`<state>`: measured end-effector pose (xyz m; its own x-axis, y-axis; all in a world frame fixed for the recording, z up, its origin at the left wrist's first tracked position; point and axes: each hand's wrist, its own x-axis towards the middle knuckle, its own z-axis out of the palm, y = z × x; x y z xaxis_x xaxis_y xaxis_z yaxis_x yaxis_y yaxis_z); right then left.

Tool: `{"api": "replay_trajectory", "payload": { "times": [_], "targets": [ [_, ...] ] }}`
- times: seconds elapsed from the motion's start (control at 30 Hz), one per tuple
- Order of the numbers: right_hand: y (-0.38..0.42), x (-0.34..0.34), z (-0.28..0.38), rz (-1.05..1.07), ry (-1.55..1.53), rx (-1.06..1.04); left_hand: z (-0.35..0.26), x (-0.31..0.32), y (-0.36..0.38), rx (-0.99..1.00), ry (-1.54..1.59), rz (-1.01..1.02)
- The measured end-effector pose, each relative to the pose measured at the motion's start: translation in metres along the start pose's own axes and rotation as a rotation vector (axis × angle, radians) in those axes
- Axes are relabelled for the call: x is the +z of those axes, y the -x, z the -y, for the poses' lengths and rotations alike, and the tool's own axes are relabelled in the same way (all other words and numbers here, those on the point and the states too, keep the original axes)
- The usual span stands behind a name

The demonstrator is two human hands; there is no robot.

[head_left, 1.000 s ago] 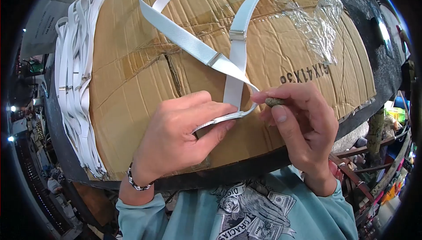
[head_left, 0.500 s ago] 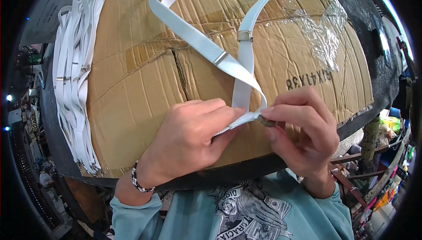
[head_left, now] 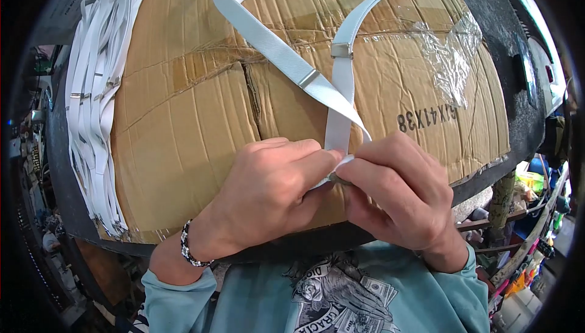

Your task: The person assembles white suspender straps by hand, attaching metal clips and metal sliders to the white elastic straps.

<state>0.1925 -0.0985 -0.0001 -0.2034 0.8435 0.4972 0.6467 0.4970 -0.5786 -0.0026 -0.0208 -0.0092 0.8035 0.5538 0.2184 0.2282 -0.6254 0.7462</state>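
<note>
A white elastic strap with metal slides loops over the cardboard and crosses itself above my hands. My left hand, a beaded bracelet on its wrist, pinches the strap's near end. Close against it, my right hand is closed on a small dark metal piece at that same end. My fingertips hide most of the metal piece and the strap's tip.
Flattened cardboard with tape and crumpled clear film covers a dark round table. A bundle of white straps lies along the left edge. Assorted items and a metal frame stand at the lower right.
My right hand has moved left with the metal piece, closer to my left hand. The view has shifted slightly.
</note>
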Motion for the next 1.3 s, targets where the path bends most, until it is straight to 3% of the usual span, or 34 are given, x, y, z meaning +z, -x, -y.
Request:
{"api": "replay_trajectory", "payload": {
  "times": [0.23,0.43,0.53,0.73,0.87,1.13,1.3],
  "targets": [
    [0.008,-0.012,-0.005,0.010,-0.002,0.061,0.002,0.005,0.000,-0.025,0.087,-0.059],
    [-0.002,0.008,-0.003,-0.048,-0.110,-0.088,0.001,-0.002,0.000,-0.004,0.005,0.016],
    [-0.001,0.005,-0.012,-0.007,-0.031,-0.093,0.003,0.005,0.001,0.011,0.000,-0.056],
    [0.000,-0.007,-0.011,-0.002,-0.057,0.024,0.001,0.005,0.002,-0.012,0.029,-0.061],
    [-0.007,0.008,-0.003,-0.045,-0.128,-0.078,0.004,-0.002,0.003,0.009,-0.018,0.041],
    [0.004,-0.009,-0.012,0.143,0.056,-0.087,0.002,0.004,0.001,-0.012,0.051,-0.039],
    [-0.004,0.000,-0.003,-0.030,-0.064,-0.083,0.004,0.003,0.002,-0.016,0.046,-0.013]
  ]
}}
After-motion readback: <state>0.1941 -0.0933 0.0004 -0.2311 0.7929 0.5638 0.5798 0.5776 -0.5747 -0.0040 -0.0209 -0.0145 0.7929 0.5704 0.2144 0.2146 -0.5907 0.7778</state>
